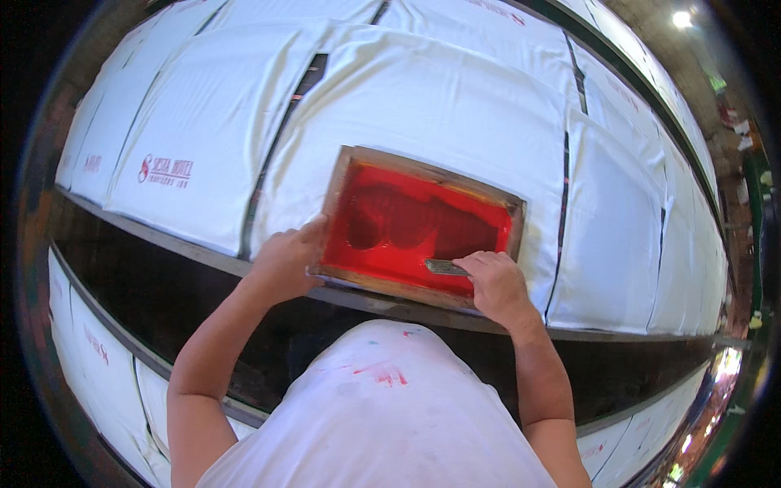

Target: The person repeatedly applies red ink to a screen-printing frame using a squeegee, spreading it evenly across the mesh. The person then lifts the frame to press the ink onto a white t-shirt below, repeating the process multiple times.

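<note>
The fingers of the left hand grip a rectangular brown wooden frame lying right of them on white cloth. The right hand's fingers pinch a flat greyish tool, seemingly touching glossy red paint left of them.

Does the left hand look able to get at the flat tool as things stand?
Probably not readily: the left hand holds the wooden frame by its left side, and the right hand already grips the flat tool.
</note>
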Tool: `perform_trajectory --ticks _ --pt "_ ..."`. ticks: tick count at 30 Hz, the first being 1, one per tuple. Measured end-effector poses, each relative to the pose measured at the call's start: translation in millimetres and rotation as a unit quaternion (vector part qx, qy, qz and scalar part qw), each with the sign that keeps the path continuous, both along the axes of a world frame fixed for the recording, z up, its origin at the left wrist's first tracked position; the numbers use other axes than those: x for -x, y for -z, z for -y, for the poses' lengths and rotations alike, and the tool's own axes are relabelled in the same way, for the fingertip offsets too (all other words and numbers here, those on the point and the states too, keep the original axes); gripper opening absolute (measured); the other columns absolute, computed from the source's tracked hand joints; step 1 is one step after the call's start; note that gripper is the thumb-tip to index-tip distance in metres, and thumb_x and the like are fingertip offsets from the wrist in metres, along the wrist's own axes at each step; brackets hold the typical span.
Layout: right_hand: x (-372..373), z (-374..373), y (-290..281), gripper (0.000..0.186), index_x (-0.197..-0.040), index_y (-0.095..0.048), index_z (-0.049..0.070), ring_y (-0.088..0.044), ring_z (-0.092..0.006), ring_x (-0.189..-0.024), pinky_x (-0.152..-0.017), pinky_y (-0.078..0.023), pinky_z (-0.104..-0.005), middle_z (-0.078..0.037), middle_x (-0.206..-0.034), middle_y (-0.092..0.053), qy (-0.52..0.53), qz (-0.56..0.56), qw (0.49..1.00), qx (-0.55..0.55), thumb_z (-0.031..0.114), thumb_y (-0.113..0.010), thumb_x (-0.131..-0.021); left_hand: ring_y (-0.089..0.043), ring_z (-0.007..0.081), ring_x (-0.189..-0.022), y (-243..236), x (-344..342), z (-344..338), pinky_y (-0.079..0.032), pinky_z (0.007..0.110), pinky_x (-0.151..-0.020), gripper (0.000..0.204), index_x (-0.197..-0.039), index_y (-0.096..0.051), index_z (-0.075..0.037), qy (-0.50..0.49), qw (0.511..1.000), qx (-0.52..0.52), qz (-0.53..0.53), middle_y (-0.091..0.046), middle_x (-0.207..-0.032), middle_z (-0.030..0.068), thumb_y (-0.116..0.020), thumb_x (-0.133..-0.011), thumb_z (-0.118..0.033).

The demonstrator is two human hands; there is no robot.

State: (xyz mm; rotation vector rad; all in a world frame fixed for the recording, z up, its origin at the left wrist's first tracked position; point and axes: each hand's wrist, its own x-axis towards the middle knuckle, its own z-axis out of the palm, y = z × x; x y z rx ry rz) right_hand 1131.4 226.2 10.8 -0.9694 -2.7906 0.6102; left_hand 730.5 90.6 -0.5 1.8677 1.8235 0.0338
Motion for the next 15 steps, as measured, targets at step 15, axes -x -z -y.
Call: perform_trajectory --ticks 15 --pt "164.8 -39.1 44.4 0.048 -0.135 -0.080 0.006 -0.072 -0.0401 -0.120 -0.107 -0.057 -0.0547 -0.017 -0.125 -0.078 0.002 -0.008 0.997 -0.080 -0.004 -0.065 -0.091 -0.077 0.0362 -0.114 14.4 25.7 4.1 -0.061 0.052 -0.100 0.060 -0.141 -0.071 0.002 0.113 0.992 -0.044 -0.041 -0.051 -0.172 0.0195 -0.086 -0.083 -0.007"
